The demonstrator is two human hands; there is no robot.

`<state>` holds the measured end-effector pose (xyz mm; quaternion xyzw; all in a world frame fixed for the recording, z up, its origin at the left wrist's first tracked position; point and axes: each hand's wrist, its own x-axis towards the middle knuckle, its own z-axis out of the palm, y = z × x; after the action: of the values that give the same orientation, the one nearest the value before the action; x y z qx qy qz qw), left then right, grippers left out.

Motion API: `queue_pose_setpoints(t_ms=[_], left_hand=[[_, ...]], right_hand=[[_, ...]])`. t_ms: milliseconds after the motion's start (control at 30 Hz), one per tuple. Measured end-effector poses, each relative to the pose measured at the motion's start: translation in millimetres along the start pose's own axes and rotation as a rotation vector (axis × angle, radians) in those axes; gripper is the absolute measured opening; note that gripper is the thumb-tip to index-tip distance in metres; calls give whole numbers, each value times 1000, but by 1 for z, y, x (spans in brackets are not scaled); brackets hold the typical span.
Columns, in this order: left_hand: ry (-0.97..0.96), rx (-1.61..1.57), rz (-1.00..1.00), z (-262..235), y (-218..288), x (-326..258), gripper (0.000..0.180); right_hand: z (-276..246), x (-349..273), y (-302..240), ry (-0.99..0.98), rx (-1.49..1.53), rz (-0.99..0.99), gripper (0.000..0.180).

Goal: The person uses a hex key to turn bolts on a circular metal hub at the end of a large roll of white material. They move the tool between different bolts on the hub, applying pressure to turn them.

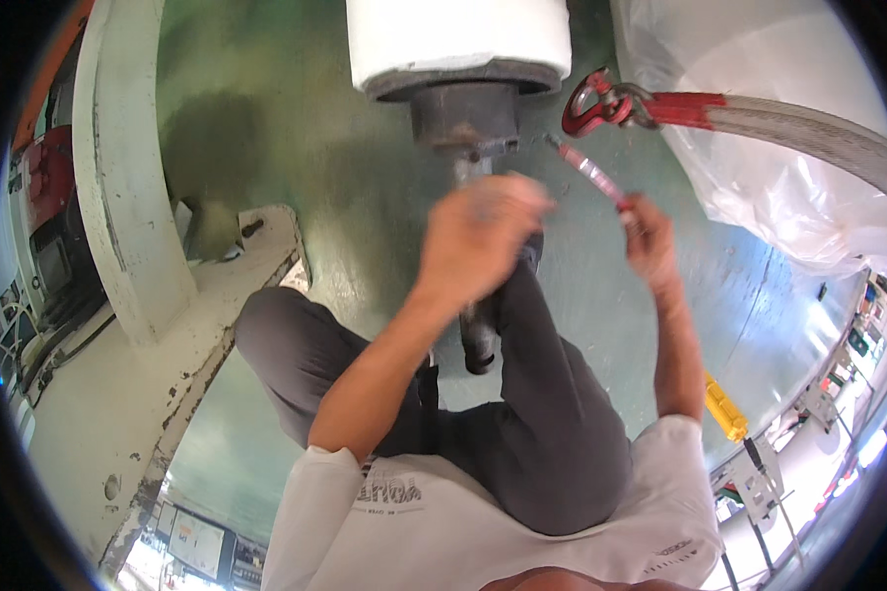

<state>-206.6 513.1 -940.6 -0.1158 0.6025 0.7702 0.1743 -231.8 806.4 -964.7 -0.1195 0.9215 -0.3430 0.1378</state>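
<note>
The right hand (648, 236) has its fingers closed around the rear end of a slim red-and-silver stick-shaped tool (589, 174) with a dark tip. From that hand the tool points ahead and to the left, its long axis slanting towards the dark grey cylindrical metal hub (463, 115), the tip short of the hub's right side. How high the tip stands above the floor I cannot tell.

The left hand (485, 231) is smeared by motion, over a grey metal shaft (471, 173) that runs from the hub back towards the body. The fingers look curled, but whether they grip the shaft or only pass over it I cannot tell.

The hub lies straight ahead of the left hand, and ahead and to the left of the right hand, so the left is nearer to it; the tool, though, reaches from the right hand across most of that gap. Beyond the hub, farther ahead of the left hand, is a large white cylindrical roll (458, 39) with a dark end rim. Ahead of the right hand, apart from the tool's tip, a red metal hook (589, 106) hangs on a grey woven strap (798, 135). On the body side of the left hand, a dark round pipe end (478, 350) shows beside the leg.
</note>
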Motion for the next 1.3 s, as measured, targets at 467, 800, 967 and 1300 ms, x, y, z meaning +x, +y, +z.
queue_pose_setpoints(t_ms=[467, 800, 967, 1300], left_hand=[[524, -97, -449, -101, -79, 146, 66], [564, -173, -470, -109, -89, 153, 66], [530, -237, -469, -102, -79, 147, 69], [548, -246, -428, -106, -75, 155, 73]], right_hand=[[168, 183, -35, 112, 958, 797, 65], [172, 190, -15, 18, 1082, 846, 73], [170, 185, -16, 23, 1096, 819, 83], [166, 198, -12, 38, 1026, 831, 75]])
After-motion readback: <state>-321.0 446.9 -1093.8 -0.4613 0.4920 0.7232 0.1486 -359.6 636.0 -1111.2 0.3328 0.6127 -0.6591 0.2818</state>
